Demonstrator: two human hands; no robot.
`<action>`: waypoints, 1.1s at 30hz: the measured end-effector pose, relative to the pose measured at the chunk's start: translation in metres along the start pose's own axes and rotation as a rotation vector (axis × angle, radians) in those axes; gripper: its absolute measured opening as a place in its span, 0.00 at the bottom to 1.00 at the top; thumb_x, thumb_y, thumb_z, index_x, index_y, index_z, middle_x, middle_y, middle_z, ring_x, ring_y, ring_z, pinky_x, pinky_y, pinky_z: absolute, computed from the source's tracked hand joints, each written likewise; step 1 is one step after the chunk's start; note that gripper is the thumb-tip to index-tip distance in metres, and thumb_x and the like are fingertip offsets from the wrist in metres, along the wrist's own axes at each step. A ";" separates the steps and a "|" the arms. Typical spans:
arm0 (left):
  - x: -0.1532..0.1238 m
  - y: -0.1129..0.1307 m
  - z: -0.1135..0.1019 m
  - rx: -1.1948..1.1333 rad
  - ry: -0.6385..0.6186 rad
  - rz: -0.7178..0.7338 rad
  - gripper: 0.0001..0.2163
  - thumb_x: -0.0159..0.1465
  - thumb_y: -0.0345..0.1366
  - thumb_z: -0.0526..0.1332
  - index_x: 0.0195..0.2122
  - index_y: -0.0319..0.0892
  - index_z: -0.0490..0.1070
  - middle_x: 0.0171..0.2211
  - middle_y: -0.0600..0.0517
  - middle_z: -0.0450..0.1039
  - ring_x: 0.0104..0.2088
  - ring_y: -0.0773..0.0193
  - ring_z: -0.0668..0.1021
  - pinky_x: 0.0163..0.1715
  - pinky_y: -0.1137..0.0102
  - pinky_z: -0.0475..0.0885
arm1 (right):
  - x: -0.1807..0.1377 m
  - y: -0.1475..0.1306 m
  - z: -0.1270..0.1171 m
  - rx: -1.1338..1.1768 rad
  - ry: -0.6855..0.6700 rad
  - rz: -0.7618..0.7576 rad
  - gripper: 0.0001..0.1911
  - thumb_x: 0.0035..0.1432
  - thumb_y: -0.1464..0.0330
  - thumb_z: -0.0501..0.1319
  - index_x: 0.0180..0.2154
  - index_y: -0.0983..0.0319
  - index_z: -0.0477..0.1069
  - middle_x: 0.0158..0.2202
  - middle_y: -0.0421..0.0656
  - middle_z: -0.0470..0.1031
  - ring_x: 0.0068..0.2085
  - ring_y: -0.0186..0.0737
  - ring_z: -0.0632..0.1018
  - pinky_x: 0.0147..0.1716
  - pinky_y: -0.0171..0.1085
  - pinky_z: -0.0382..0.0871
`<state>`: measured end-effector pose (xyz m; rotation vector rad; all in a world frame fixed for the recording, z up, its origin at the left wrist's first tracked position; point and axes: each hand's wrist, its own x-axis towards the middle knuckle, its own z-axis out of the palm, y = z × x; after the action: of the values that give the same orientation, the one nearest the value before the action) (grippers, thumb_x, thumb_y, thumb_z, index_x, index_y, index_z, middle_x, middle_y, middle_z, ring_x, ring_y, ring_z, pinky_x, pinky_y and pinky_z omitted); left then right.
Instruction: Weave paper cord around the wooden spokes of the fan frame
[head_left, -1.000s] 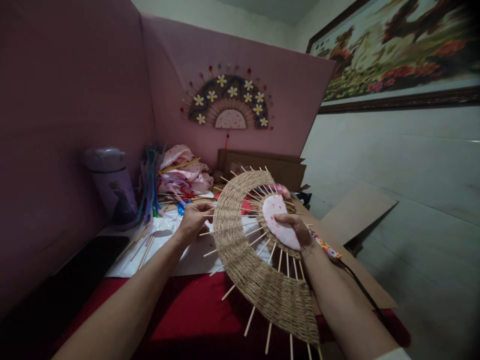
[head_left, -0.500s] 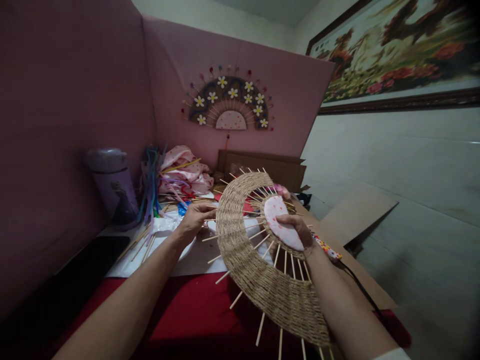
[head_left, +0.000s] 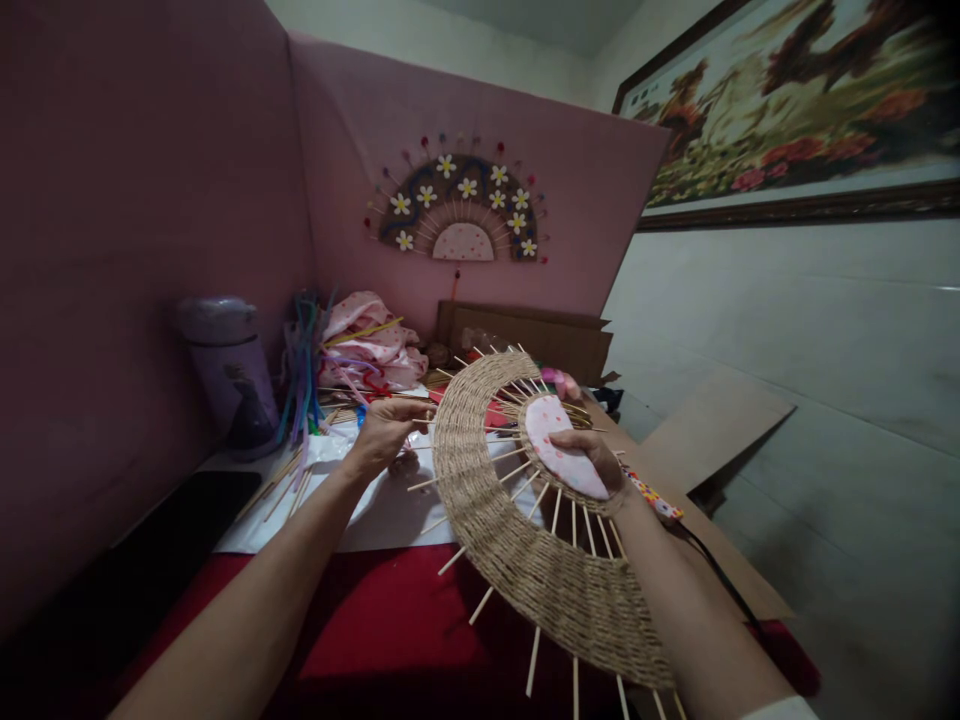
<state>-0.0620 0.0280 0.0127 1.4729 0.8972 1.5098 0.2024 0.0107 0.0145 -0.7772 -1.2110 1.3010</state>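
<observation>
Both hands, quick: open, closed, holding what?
Left hand: at the outer edge of the woven fan; grip unclear.
Right hand: closed, holding the fan by its spotted centre.

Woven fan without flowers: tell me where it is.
In the head view, the fan runs from the centre to the lower right, gripped at its spotted pad by the right hand; the left hand is close to its left edge.

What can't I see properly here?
Head view:
Most fingers of the right grip: hidden behind the fan.
Whether the left grip holds a stick: too small to tell.
Some lower sticks: cut off by the bottom edge.
The painting: cut off by the right edge.
The drawing on the bottle: too blurry.
</observation>
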 end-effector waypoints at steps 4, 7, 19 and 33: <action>0.002 -0.006 -0.002 -0.006 -0.010 -0.002 0.09 0.40 0.27 0.63 0.25 0.39 0.77 0.24 0.49 0.77 0.28 0.62 0.77 0.29 0.67 0.71 | -0.002 0.004 -0.002 0.002 -0.014 0.036 0.25 0.39 0.74 0.60 0.44 0.59 0.67 0.42 0.43 0.76 0.41 0.46 0.77 0.40 0.43 0.73; 0.003 -0.010 -0.006 0.076 0.045 0.065 0.06 0.42 0.29 0.64 0.23 0.39 0.76 0.23 0.50 0.76 0.26 0.63 0.76 0.28 0.69 0.71 | -0.004 0.006 -0.003 0.003 -0.024 0.062 0.24 0.40 0.74 0.60 0.44 0.60 0.67 0.40 0.44 0.76 0.39 0.46 0.78 0.38 0.43 0.73; 0.007 -0.012 -0.016 0.630 0.037 0.516 0.02 0.52 0.33 0.64 0.23 0.43 0.74 0.24 0.53 0.75 0.26 0.66 0.73 0.30 0.72 0.66 | 0.005 0.007 -0.010 0.007 -0.057 0.066 0.27 0.40 0.76 0.60 0.45 0.56 0.67 0.44 0.40 0.75 0.43 0.43 0.77 0.43 0.41 0.71; 0.010 -0.013 -0.022 0.754 0.071 0.554 0.06 0.51 0.37 0.65 0.22 0.42 0.72 0.21 0.53 0.72 0.24 0.66 0.71 0.27 0.72 0.64 | 0.000 0.012 -0.016 0.187 -0.087 0.494 0.09 0.44 0.76 0.56 0.31 0.69 0.72 0.25 0.46 0.78 0.23 0.36 0.77 0.24 0.32 0.72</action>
<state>-0.0824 0.0438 0.0037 2.3715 1.2518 1.7027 0.2142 0.0159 -0.0006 -0.9241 -0.9761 1.8386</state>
